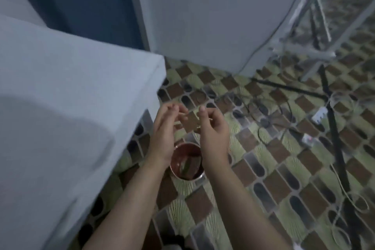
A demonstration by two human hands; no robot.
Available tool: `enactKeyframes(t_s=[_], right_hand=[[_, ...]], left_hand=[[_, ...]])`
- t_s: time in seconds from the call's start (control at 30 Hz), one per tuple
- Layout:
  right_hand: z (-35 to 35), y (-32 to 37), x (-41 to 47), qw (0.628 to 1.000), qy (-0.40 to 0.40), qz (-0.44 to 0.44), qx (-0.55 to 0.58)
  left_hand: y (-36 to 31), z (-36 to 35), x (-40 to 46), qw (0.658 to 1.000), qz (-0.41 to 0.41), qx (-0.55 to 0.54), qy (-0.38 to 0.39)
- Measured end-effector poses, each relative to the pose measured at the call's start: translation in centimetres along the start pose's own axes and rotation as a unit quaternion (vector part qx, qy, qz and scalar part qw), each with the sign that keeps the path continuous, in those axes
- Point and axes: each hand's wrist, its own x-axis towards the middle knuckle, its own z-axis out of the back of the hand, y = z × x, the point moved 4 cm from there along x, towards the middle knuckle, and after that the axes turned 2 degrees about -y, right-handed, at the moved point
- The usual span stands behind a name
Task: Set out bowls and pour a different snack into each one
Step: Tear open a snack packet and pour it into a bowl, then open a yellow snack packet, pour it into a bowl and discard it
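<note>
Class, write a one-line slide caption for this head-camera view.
Both hands, left and right, raised empty above a red bowl on the patterned floor, beside a white table.

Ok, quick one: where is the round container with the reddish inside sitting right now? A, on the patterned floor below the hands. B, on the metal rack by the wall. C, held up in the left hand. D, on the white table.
A: the round container sits on the patterned floor, seen between the left hand and right hand held above it, beside the white table.
</note>
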Motion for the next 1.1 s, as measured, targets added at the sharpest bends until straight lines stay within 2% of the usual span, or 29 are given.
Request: enactKeyframes(t_s=[0.1,0.23,0.33,0.5,0.67,0.8,0.87,1.1], right_hand=[[-3.0,7.2,-2.1,0.997,0.046,0.033,0.057],[-9.3,14.3,-7.3,0.980,0.175,0.068,0.069],[-14.6,17.0,-12.7,0.954,0.281,0.071,0.072],[-22.0,17.9,-23.0,0.897,0.432,0.063,0.064],[-28.9,18.3,-36.4,0.821,0.563,0.080,0.049],[-33.2,18.1,-46.8,0.774,0.625,0.092,0.045],[-34.9,17.8,-51.1,0.764,0.637,0.097,0.043],[-40.8,17.2,-65.2,0.740,0.657,0.139,0.038]], left_hand=[[-8.2,2.0,-1.7,0.996,-0.078,0.011,-0.036],[-17.2,8.8,-6.8,0.973,-0.164,0.039,-0.160],[-20.7,15.4,-11.5,0.945,-0.182,0.063,-0.263],[-23.3,25.5,-20.9,0.883,-0.208,0.073,-0.414],[-24.8,35.0,-31.6,0.801,-0.223,0.064,-0.552],[-25.2,42.1,-39.6,0.747,-0.233,0.074,-0.618],[-25.3,45.2,-42.8,0.725,-0.247,0.073,-0.638],[-26.8,55.7,-51.6,0.697,-0.278,0.095,-0.654]])
